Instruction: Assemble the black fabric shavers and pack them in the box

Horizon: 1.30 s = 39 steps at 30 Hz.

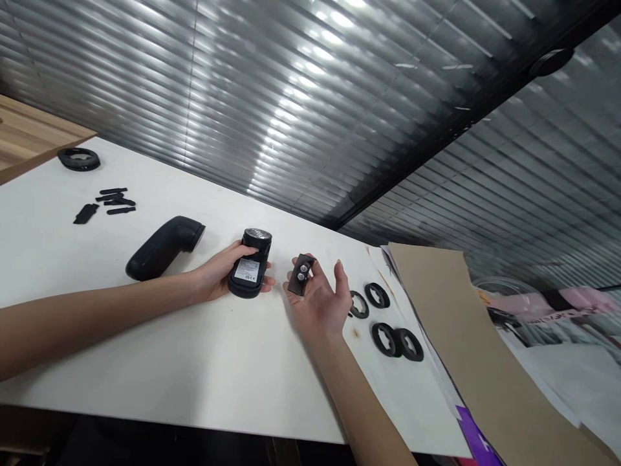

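Observation:
My left hand (220, 272) grips a black cylindrical device (247, 264) with a white label on its side and a metal mesh top, like a fabric shaver. My right hand (317, 301) is palm up and holds a small dark plate (301, 275) with two round metal discs between thumb and fingers. A black curved handle housing (162, 249) lies on the white table (145, 349) just left of my left hand. Near my right fingers lie several black rings with star-shaped openings (385, 340).
Farther left on the table lie several small black strips (111, 200) and a black ring (78, 158). Paper sheets and brown cardboard (466, 336) overlap the table's right side. A wooden surface (33, 133) meets its far-left corner. Corrugated metal panels rise behind.

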Tool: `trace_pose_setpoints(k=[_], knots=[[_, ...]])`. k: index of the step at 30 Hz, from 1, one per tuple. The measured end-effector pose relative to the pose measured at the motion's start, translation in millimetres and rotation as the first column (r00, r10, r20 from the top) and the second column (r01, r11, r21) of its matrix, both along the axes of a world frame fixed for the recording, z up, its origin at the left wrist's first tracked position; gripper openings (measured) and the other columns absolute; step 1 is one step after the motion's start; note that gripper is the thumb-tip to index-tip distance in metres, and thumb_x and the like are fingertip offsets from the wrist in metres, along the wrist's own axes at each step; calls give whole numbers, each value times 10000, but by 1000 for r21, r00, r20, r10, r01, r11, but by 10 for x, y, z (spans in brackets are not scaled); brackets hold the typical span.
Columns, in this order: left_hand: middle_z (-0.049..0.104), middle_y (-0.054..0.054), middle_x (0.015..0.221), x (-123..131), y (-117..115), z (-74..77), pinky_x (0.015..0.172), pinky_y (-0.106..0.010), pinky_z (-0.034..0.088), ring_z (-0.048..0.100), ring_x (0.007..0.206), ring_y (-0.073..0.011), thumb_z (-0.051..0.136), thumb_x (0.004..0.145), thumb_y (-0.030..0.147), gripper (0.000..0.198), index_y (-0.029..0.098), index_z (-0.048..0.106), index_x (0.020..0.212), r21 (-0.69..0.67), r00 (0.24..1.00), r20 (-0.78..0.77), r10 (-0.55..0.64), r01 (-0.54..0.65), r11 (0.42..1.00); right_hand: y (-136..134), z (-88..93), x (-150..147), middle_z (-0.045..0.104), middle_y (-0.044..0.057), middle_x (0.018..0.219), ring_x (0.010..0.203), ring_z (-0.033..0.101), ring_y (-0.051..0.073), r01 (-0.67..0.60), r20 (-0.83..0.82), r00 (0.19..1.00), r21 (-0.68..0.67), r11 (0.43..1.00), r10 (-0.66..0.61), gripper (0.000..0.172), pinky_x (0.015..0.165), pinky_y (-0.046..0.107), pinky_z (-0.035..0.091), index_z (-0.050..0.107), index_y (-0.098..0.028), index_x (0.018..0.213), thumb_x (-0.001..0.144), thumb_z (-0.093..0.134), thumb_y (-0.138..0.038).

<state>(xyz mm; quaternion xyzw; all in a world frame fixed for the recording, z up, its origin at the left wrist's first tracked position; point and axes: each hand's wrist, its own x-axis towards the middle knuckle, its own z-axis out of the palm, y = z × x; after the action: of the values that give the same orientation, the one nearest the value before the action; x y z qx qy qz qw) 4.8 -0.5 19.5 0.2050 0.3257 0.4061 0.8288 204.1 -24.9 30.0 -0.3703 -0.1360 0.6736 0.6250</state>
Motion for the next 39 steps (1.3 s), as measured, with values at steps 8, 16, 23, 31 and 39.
trace_pose_setpoints(k=[8, 16, 23, 31, 39], knots=[[791, -142, 1056, -4, -14, 25, 713, -394, 693, 818, 748, -275, 602, 1058, 206, 282, 186, 526, 1329, 37, 998, -63, -31, 33, 999, -9, 4, 3, 714, 26, 874, 656, 650, 128, -2, -20, 1000, 14, 1000, 2, 352, 603, 242, 600, 693, -188, 993, 952, 667, -537], [764, -191, 1200, 2, -16, 18, 792, -436, 688, 819, 810, -280, 685, 1005, 179, 374, 184, 539, 1349, 58, 999, -29, -40, 42, 997, 5, -92, 58, 733, 15, 924, 746, 693, 138, -20, 60, 998, 124, 992, 13, 332, 633, 242, 616, 702, -210, 989, 831, 861, -455], [766, -148, 1174, -25, -2, -17, 907, -485, 663, 828, 921, -352, 632, 978, 255, 448, 213, 571, 1420, 108, 995, 45, -85, 80, 991, 12, -94, 7, 728, -35, 952, 717, 646, 100, -27, 215, 976, 219, 975, -22, 362, 564, 178, 560, 713, -263, 982, 687, 913, -199], [789, -140, 1161, 3, 20, -47, 934, -431, 649, 825, 874, -286, 597, 1076, 285, 474, 232, 549, 1545, 39, 995, 96, -5, 1, 999, 11, -75, -31, 721, -41, 955, 726, 633, 89, 8, 236, 970, 201, 980, -57, 408, 550, 156, 542, 728, -262, 985, 654, 909, -108], [788, -149, 994, 16, 28, -130, 787, -313, 658, 784, 829, -232, 693, 1036, 541, 455, 92, 750, 1085, 134, 1000, -6, 28, -27, 991, -6, -57, -51, 718, -54, 922, 711, 615, 88, 25, 252, 965, 182, 983, -71, 414, 567, 170, 553, 743, -253, 929, 590, 949, -134]])
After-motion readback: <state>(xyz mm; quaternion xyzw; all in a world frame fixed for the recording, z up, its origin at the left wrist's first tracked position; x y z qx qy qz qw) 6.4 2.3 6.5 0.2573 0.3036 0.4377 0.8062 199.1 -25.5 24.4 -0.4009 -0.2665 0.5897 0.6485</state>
